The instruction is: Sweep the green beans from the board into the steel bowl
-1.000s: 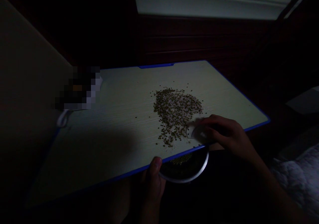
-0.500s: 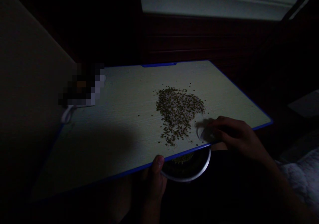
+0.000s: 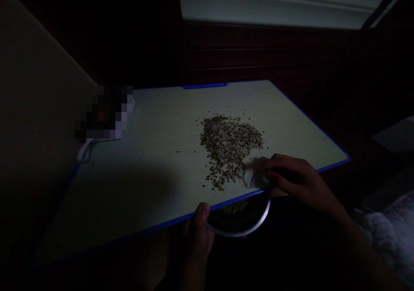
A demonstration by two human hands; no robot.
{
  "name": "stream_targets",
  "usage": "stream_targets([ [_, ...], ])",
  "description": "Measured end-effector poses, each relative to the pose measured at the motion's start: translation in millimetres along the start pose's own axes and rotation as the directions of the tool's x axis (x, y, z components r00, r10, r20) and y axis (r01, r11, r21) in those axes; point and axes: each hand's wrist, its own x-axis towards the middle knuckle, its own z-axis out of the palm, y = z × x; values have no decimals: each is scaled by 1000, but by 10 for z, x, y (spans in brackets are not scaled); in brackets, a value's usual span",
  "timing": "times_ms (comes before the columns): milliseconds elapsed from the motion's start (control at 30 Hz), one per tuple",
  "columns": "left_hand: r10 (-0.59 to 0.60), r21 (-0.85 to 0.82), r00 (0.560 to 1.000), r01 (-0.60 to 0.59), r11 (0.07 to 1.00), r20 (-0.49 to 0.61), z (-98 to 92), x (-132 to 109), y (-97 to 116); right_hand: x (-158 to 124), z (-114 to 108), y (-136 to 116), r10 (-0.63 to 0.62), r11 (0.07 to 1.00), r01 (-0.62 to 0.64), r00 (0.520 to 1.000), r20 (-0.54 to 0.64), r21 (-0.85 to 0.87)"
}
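A pale board (image 3: 155, 131) with a blue rim carries a spread-out patch of small greenish-brown grains or beans (image 3: 223, 140). My left hand (image 3: 201, 228) grips the board's near edge, thumb on top, its other fingers mostly hidden below. Over the near right part, my right hand (image 3: 291, 172) has its fingers bent together around a thin whitish piece (image 3: 250, 176), whose kind is unclear in the dark. That piece touches the board just right of the grains. Under the near edge sits a metal bowl (image 3: 258, 223), partly covered by the board, with similar grains (image 3: 234, 207) inside.
A blurred-out object with a whitish edge (image 3: 123, 125) lies at the board's far left corner, a pale strap (image 3: 84, 151) beside it. A wall (image 3: 35, 88) rises on the left, dark red wood panelling (image 3: 258, 54) behind. Pale patterned cloth (image 3: 384, 233) lies at the right.
My right hand and the whitish piece have moved left, closer to the grains. My left hand keeps its place on the edge. The whole view has shifted slightly.
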Motion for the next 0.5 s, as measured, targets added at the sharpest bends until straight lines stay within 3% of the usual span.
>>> stream_targets([
  [133,-19,-66,998,15,998,-61,47,-10,35,2,8,18,41,997,-43,998,-37,-70],
  [267,-101,-119,991,90,989,-90,97,-28,57,1,6,-11,93,995,-96,992,-82,-35],
  [500,-62,-112,997,56,992,-54,90,-37,53,12,-7,-25,-7,998,8,1000,9,-55],
])
